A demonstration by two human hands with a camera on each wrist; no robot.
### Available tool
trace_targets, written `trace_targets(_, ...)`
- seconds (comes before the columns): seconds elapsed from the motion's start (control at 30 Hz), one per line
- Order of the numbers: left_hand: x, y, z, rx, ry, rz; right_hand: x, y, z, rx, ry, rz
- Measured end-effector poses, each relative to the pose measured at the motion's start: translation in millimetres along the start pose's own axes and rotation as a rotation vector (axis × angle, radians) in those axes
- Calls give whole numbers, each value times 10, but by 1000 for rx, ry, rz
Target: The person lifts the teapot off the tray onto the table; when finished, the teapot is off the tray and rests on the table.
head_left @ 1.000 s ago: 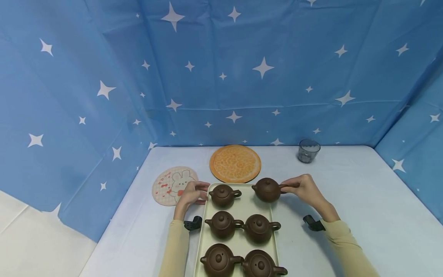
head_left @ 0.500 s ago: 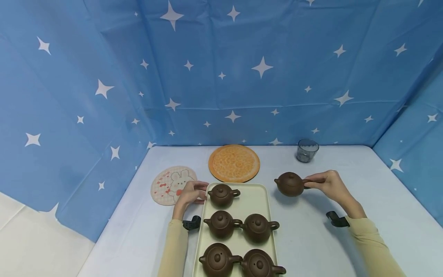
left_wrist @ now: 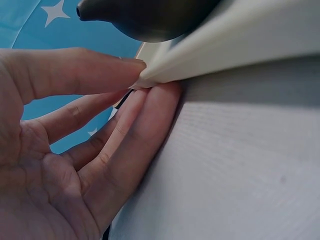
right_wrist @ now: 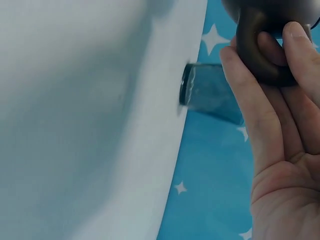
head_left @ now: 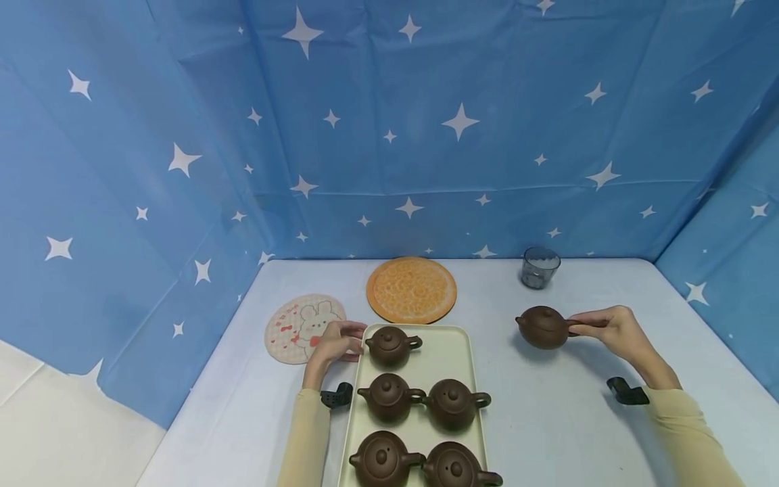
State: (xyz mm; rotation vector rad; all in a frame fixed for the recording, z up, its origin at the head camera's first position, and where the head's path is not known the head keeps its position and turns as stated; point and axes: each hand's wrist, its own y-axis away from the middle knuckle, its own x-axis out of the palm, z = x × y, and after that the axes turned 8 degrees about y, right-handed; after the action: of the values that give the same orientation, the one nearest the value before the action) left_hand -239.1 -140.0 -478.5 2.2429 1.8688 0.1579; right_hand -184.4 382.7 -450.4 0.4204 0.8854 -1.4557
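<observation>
My right hand (head_left: pixel 617 331) grips the handle of a dark brown teapot (head_left: pixel 544 327), which hangs above the table to the right of the tray, its spout to the left. In the right wrist view my thumb and fingers close round the looped teapot handle (right_wrist: pixel 250 45). A cream rectangular tray (head_left: pixel 447 345) carries several similar brown teapots, among them a small teapot (head_left: pixel 390 346) at its far left. My left hand (head_left: pixel 336 343) pinches the tray's left rim near that corner. The left wrist view has the thumb over the rim and fingertips against its side and underside.
A grey glass cup (head_left: pixel 539 268) stands near the table's back edge, beyond the held teapot. An orange round mat (head_left: pixel 411 289) lies behind the tray, and a rabbit-print round mat (head_left: pixel 298 329) lies left of it. Blue star-patterned cloth (head_left: pixel 389 162) hangs behind the table.
My right hand has carried the teapot rightward, from over the tray's far right corner to over the bare table. My left hand and the tray have stayed in place.
</observation>
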Motion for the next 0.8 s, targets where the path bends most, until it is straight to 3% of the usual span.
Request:
trace_targets(0.4, -8, -18, 43, -3, 20, 8, -218, 81, -248, 56, 45, 26)
trace_targets(0.8, -19, -14, 46, 7, 0, 10, -232, 116, -427, 61, 70, 19)
